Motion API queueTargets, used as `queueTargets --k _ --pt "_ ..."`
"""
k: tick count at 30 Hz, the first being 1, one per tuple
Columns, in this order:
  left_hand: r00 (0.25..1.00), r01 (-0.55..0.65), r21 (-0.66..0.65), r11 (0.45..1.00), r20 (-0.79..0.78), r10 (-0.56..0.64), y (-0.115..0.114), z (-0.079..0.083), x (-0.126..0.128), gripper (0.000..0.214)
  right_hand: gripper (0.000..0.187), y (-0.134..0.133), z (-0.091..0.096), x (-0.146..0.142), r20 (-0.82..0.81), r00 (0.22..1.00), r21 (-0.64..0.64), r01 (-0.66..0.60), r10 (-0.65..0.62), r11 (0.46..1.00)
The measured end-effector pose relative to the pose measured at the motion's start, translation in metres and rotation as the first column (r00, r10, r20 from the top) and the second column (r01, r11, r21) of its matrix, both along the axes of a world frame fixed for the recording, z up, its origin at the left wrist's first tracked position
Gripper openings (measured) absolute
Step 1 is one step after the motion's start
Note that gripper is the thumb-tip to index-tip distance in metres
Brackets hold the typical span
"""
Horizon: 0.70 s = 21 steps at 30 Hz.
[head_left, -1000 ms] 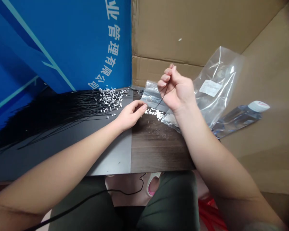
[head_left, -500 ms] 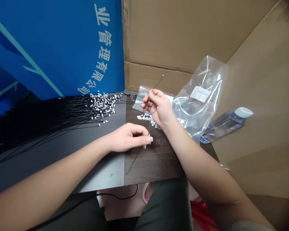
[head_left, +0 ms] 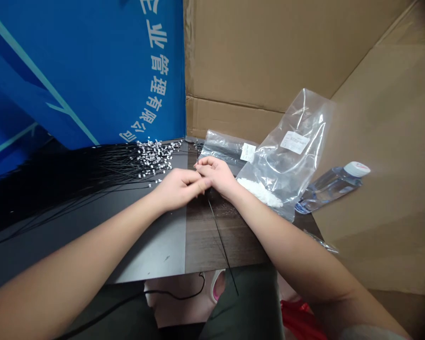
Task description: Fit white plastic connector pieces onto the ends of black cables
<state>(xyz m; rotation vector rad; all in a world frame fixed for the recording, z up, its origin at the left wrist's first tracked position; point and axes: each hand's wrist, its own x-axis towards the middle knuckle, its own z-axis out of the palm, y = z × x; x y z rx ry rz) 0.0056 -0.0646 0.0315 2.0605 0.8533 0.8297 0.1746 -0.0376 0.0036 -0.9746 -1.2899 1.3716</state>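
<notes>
A thin, black, wire-like strand (head_left: 219, 235) is being pinched by the touching left hand (head_left: 179, 190) and right hand (head_left: 220, 178), fingers curled nearly closed around it, and is being held slantwise above the dark wood-grain tabletop (head_left: 242, 245), to the right of a heap of white-tipped black strands (head_left: 67, 174).

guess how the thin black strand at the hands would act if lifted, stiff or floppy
Probably springy rather than floppy: the black strand runs nearly straight below the left hand and right hand. It is likely light, being so thin. Its lower end may swing, since it reaches past the table edge with no finger on it.
</notes>
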Motion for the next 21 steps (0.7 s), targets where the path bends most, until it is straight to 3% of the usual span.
queueTargets --k 3,5,10,21 --pt "0.916 -0.380 0.145 0.913 0.198 0.350 0.023 -0.006 -0.009 0.034 0.013 0.001 -0.007 -0.003 0.051 0.998 -0.009 -0.027 0.028 1.000" --pt "0.847 -0.483 0.088 0.871 0.302 0.439 0.037 -0.014 -0.013 0.027 0.014 0.000 -0.008 -0.004 0.074 0.996 -0.022 -0.056 0.057 0.998" --pt "0.870 -0.363 -0.087 0.928 0.326 0.370 0.049 -0.028 -0.016 0.035 0.012 -0.006 -0.007 -0.007 0.127 0.986 -0.012 -0.105 0.105 0.994" --pt "0.836 -0.341 -0.114 0.933 0.416 0.357 0.040 -0.021 -0.013 0.027 0.012 -0.005 -0.009 -0.004 0.224 0.969 0.021 -0.115 0.108 0.993"
